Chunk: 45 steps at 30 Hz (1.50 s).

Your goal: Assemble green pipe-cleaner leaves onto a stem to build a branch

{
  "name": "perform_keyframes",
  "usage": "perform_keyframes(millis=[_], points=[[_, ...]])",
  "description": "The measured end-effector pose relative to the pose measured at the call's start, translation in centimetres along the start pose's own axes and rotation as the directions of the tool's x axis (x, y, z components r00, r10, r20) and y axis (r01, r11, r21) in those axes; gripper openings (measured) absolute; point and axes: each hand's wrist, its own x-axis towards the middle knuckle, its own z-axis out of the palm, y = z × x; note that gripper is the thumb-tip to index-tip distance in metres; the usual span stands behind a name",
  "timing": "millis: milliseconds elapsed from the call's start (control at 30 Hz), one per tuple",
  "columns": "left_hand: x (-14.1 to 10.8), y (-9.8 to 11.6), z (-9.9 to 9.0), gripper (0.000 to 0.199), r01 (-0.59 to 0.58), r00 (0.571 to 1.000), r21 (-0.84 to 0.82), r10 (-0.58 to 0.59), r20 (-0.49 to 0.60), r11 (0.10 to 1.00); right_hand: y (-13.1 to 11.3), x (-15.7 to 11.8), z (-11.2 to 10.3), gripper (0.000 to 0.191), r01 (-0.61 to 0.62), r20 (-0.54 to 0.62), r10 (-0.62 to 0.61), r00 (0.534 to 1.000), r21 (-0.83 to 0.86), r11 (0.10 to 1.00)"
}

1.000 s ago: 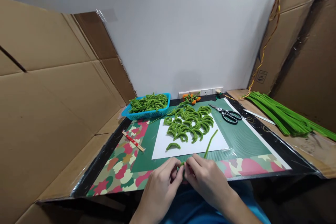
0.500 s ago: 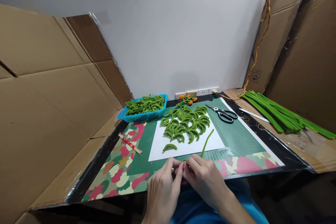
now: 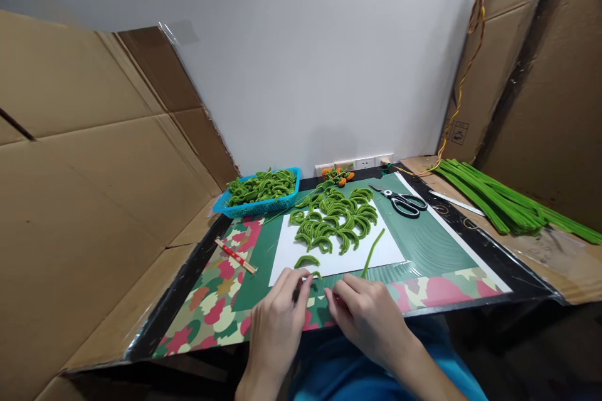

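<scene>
My left hand [image 3: 283, 306] pinches a short curved green fuzzy piece [image 3: 316, 275] at the front edge of the white paper [image 3: 286, 244]. Just beyond it lies a single curved green piece [image 3: 306, 260]. My right hand [image 3: 364, 306] is closed to the right, its fingers bent together; a straight green stem [image 3: 373, 253] sticks up behind it, and its lower end is hidden, so its hold is unclear. Several curved green pieces [image 3: 332, 219] are spread over the paper.
A blue basket [image 3: 256, 207] of green pieces stands at the back left. Black-handled scissors [image 3: 408, 204] lie right of the paper, long green stems [image 3: 493, 200] farther right. Orange flowers [image 3: 339, 175] sit at the back, wrapped chopsticks [image 3: 235, 255] at the left.
My hands were together and have moved apart. The left one has gone left and forward with a curved green piece, towards the single piece on the paper.
</scene>
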Motion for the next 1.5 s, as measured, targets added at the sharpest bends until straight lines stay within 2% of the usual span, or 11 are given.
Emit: perform_keyframes(millis=[167, 367, 500, 633, 800, 1067, 1133, 1200, 1300, 1400, 1500], points=[[1.6, -0.6, -0.6, 0.016, 0.063, 0.995, 0.196, -0.077, 0.062, 0.979, 0.0, 0.0, -0.3, 0.038, -0.067, 0.020, 0.065, 0.998, 0.107, 0.992], [2.7, -0.4, -0.8, 0.019, 0.128, 0.982, 0.241, -0.157, 0.104, 0.962, 0.4, -0.1, -1.8, 0.039, -0.152, 0.053, 0.144, 0.988, 0.227, 0.962], [3.5, -0.9, -0.7, 0.025, 0.125, 0.975, 0.173, -0.153, 0.160, 0.977, 2.3, -0.2, -3.7, 0.035, -0.173, -0.017, 0.174, 0.985, 0.061, 0.983], [3.6, -1.5, -0.4, 0.028, 0.149, 0.976, 0.132, -0.167, 0.137, 0.980, 4.8, -0.4, -5.1, 0.018, -0.184, 0.037, 0.184, 0.982, -0.005, 0.983], [3.2, -1.2, -0.3, 0.032, 0.180, 0.974, 0.143, -0.196, 0.111, 0.973, 6.5, -1.0, -4.7, 0.031, -0.151, 0.060, 0.154, 0.986, -0.063, 0.987], [2.7, -1.0, -0.6, 0.018, 0.244, 0.961, 0.125, -0.257, 0.104, 0.962, 6.7, -1.0, -4.6, 0.015, -0.139, 0.117, 0.137, 0.984, 0.006, 0.990], [2.2, -0.8, -0.6, 0.017, 0.212, 0.973, 0.042, -0.215, 0.080, 0.976, 6.6, -1.0, -4.7, 0.012, -0.148, 0.140, 0.144, 0.980, 0.016, 0.989], [1.6, -0.1, -0.5, 0.020, 0.119, 0.991, -0.108, -0.111, 0.077, 0.987, 6.4, -0.9, -4.7, 0.011, -0.162, 0.197, 0.151, 0.969, 0.040, 0.986], [0.9, 1.8, -0.2, 0.024, -0.022, 0.981, -0.301, 0.078, 0.175, 0.953, 6.1, -0.8, -4.6, 0.014, -0.174, 0.247, 0.157, 0.956, 0.048, 0.984], [1.2, 3.7, 0.6, 0.011, -0.094, 0.951, -0.262, 0.164, 0.261, 0.960, 5.9, -0.6, -4.7, 0.017, -0.157, 0.247, 0.150, 0.957, 0.008, 0.988], [2.1, 4.6, 1.4, 0.006, -0.123, 0.926, -0.166, 0.173, 0.337, 0.978, 5.7, -0.4, -4.7, 0.020, -0.154, 0.258, 0.144, 0.955, 0.017, 0.988]])
